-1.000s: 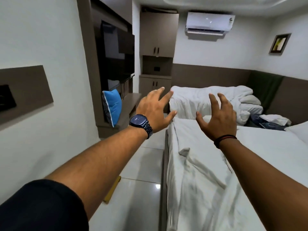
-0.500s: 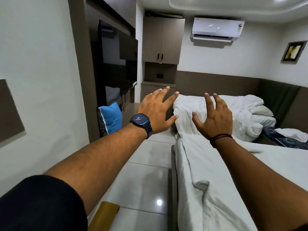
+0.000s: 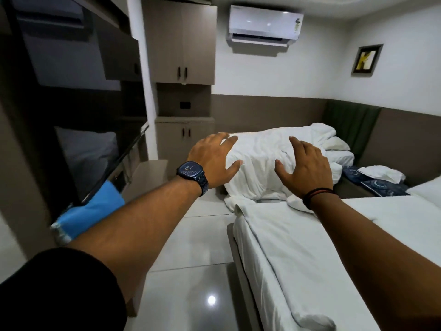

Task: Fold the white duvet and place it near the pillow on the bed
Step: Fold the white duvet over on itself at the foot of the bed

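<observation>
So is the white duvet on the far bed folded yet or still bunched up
Still bunched up. The white duvet lies in a rumpled, creased heap on the far bed, with no flat layers or straight edges showing.

Two beds (image 3: 310,247), two hands (image 3: 210,161)

Both hands are reaching out, fingers spread and holding nothing. The left hand (image 3: 212,161), with a dark watch (image 3: 192,174) on its wrist, is hanging over the left edge of the white duvet (image 3: 269,163); the right hand (image 3: 306,164) is hovering in front of its middle. The duvet is lying crumpled on the far bed (image 3: 343,158), a white pillow (image 3: 336,143) sitting just right of it.
</observation>
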Demonstrator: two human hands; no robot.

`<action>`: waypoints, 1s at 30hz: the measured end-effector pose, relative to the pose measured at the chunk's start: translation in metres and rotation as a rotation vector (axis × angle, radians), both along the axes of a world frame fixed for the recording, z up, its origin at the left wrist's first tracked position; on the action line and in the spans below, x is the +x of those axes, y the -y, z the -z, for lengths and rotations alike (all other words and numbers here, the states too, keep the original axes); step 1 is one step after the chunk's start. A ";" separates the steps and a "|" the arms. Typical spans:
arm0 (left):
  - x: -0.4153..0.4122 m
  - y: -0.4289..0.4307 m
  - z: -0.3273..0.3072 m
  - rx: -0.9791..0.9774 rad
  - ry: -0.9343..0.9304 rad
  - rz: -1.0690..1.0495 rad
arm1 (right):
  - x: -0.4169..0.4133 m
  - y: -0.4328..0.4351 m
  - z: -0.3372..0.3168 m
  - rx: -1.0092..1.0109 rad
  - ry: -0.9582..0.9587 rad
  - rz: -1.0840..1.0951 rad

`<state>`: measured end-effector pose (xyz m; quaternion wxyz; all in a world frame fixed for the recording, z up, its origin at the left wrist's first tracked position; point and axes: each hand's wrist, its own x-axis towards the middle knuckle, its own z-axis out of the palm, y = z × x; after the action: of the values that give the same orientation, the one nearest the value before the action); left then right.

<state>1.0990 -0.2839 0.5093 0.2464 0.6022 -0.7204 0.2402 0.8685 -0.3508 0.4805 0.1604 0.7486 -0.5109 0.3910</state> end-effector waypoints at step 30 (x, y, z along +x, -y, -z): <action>-0.020 0.749 0.071 0.238 0.022 0.716 | -0.015 0.594 0.067 0.021 0.015 0.555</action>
<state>1.0792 -1.0333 0.4386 0.2352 0.3341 -0.9107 0.0597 0.8533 -0.9452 0.4131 0.2500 0.5787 -0.7016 0.3322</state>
